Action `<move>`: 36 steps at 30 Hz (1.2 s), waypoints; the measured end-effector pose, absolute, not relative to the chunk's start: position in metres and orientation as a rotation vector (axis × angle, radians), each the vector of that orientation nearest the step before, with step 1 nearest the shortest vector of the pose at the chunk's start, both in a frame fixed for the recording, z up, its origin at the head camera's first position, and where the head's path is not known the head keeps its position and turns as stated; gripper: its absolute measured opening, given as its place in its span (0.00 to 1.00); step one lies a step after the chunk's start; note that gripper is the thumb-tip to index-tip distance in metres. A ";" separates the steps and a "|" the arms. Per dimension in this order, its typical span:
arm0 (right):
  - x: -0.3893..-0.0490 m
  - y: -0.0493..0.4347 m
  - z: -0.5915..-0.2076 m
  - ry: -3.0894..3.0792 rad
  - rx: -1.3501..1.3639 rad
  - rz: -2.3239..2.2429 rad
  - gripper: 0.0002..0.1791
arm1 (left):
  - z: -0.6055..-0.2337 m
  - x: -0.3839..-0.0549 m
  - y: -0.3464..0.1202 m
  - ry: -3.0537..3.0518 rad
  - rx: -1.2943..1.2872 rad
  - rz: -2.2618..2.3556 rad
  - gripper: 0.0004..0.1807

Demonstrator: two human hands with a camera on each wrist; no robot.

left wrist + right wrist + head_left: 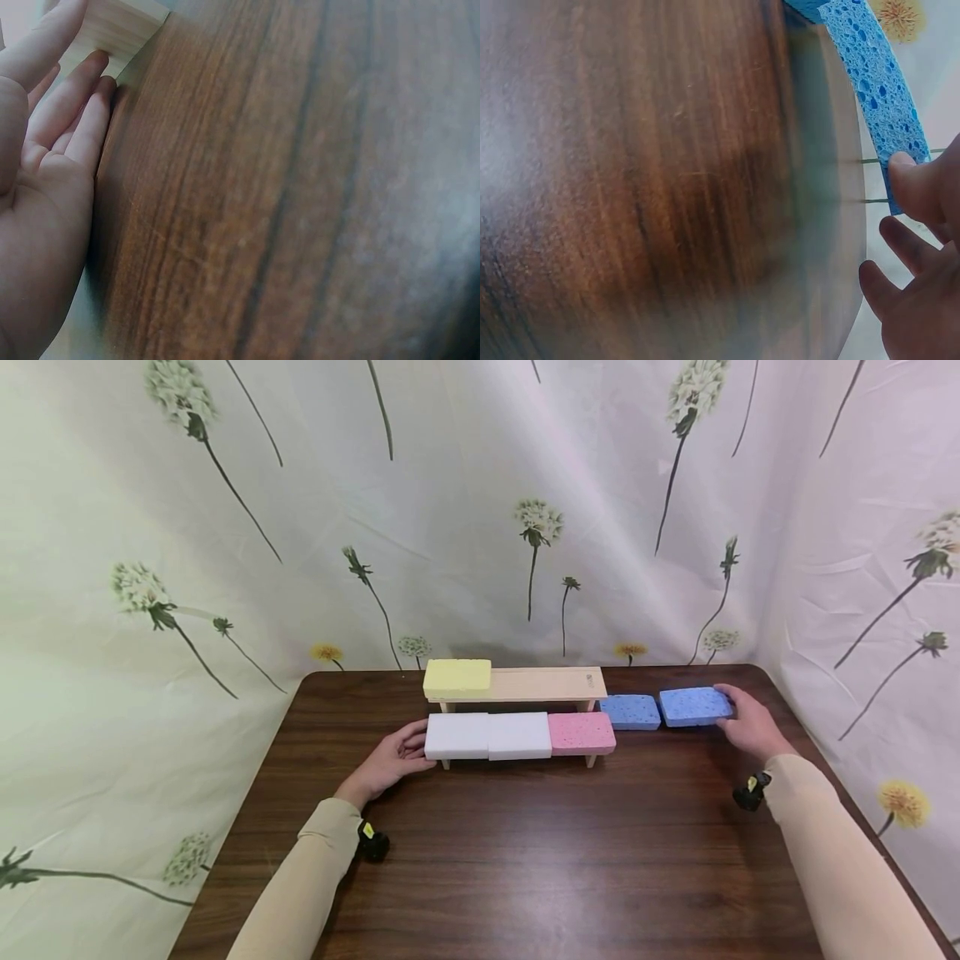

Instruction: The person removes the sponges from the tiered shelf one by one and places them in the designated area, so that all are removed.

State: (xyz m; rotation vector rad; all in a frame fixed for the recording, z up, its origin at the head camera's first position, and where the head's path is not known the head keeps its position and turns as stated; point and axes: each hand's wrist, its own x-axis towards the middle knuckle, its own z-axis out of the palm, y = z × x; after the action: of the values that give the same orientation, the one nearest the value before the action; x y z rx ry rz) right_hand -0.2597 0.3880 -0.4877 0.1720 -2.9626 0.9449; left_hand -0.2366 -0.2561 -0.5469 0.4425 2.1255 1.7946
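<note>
The right grip pinches a blue rectangular sponge, likely light, squeezable, best held by its end; the left grip lies loose.

Head view: one small greyish mark on top, right end, of the long rectangular pale-wood bench at the rear (print or wood grain, too small to tell). No legible text, number, brand or sign anywhere.
</note>
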 end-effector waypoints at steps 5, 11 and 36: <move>-0.260 0.389 -0.492 -3.016 0.154 0.943 0.34 | -0.547 -0.236 -0.256 2.131 0.428 1.795 0.45; -0.260 0.389 -0.494 -3.079 0.104 0.973 0.34 | -0.546 -0.235 -0.255 2.139 0.435 1.791 0.45; -0.257 0.390 -0.497 -3.108 0.144 0.889 0.37 | -0.545 -0.236 -0.256 2.138 0.426 1.788 0.46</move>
State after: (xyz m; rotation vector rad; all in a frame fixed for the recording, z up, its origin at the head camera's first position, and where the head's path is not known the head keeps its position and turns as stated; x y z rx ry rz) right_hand -0.2570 0.3900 -0.4968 0.1436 -3.1076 0.8888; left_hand -0.2361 -0.2556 -0.5454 0.4257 2.1382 1.7878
